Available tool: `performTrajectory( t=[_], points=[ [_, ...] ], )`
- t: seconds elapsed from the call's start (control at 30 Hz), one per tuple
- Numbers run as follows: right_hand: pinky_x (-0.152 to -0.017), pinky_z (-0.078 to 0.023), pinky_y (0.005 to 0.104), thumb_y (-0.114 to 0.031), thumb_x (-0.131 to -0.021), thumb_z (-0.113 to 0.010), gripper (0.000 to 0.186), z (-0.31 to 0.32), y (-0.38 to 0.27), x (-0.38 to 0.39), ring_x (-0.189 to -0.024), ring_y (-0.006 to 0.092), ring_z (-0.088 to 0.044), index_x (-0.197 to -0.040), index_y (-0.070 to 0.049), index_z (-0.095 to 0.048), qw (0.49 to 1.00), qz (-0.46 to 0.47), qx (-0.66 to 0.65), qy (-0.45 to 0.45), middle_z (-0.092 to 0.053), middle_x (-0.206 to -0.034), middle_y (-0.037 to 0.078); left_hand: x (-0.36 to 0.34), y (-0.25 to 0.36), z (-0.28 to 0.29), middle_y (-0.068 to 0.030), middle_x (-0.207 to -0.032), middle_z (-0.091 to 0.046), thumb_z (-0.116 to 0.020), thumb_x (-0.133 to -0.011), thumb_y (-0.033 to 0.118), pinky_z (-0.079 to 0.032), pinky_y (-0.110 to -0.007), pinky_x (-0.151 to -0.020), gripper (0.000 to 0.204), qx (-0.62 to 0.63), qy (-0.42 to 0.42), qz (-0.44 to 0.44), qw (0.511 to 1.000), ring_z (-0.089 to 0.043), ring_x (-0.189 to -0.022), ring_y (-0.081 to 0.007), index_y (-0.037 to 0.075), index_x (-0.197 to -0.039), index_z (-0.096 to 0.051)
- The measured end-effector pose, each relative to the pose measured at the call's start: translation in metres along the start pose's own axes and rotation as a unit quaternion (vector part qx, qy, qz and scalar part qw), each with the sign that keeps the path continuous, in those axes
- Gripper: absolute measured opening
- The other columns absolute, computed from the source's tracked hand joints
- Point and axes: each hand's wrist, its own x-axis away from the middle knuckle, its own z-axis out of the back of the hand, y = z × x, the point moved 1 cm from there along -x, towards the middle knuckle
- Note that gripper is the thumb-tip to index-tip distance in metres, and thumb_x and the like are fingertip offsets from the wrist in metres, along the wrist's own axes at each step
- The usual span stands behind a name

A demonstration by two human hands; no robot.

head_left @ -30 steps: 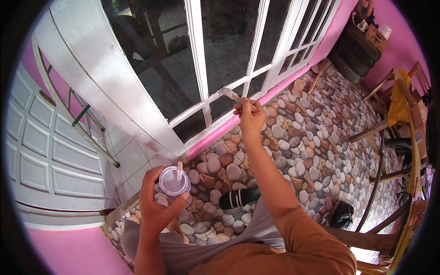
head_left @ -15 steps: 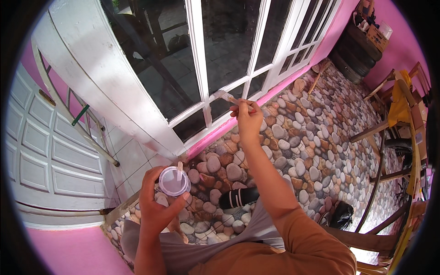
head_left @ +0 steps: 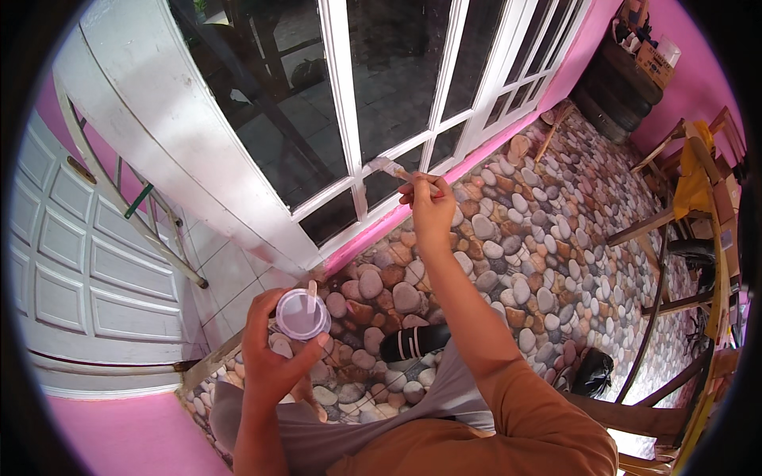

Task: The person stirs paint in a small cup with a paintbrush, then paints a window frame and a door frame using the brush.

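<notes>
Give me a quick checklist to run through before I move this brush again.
1. Brush secure: ok, right hand grips its handle.
2. Bristles on the window frame: cannot tell; they overlap the lower crossbar, but contact is unclear.
3. Cup steady: ok, left hand grips its side, opening up.
4. Stick contained: ok, one end in the cup, the other past the rim.
5. Floor covered under the brush: not ok, pebble pattern exposed.
</notes>
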Motion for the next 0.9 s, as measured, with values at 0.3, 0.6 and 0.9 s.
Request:
performTrajectory(
  t=[0.3, 0.6, 0.9],
  points=[
    [-0.055, -0.047, 0.0249, -0.015, -0.103, -0.064, 0.022, 0.013, 0.0, -0.035, -0.063, 0.0143, -0.067, -0.105, 0.007, -0.064, 0.999, 0.031, 0.027, 0.03, -0.075, -0.081, 0.015, 0.002, -0.001, 0.0, -0.015, -0.124, -0.063, -0.088, -0.072, 0.007, -0.051, -0.039, -0.099, 0.066, -0.003, 0.002, 0.004, 1.0, -0.065, -0.112, -0.0291, 0.001, -0.13, -0.059],
    [-0.057, -0.053, 0.0277, -0.014, -0.102, -0.061, 0.022, 0.027, -0.01, -0.07, -0.062, 0.0155, -0.068, -0.102, 0.008, -0.064, 0.994, 0.071, 0.056, 0.061, -0.074, -0.079, 0.014, 0.0, -0.001, -0.001, -0.0148, -0.124, -0.063, -0.088, -0.071, 0.007, -0.051, -0.039, -0.099, 0.066, -0.002, 0.001, 0.01, 1.0, -0.064, -0.112, -0.0287, 0.001, -0.13, -0.059],
    [-0.058, -0.052, 0.0269, -0.017, -0.103, -0.064, 0.022, 0.059, -0.011, -0.097, -0.063, 0.0154, -0.068, -0.106, 0.005, -0.066, 0.992, 0.074, 0.045, 0.093, -0.076, -0.083, 0.013, 0.002, 0.0, -0.002, -0.0144, -0.124, -0.062, -0.087, -0.072, 0.007, -0.049, -0.039, -0.101, 0.064, 0.004, -0.001, 0.022, 1.0, -0.063, -0.114, -0.028, 0.001, -0.129, -0.059]
  ],
)
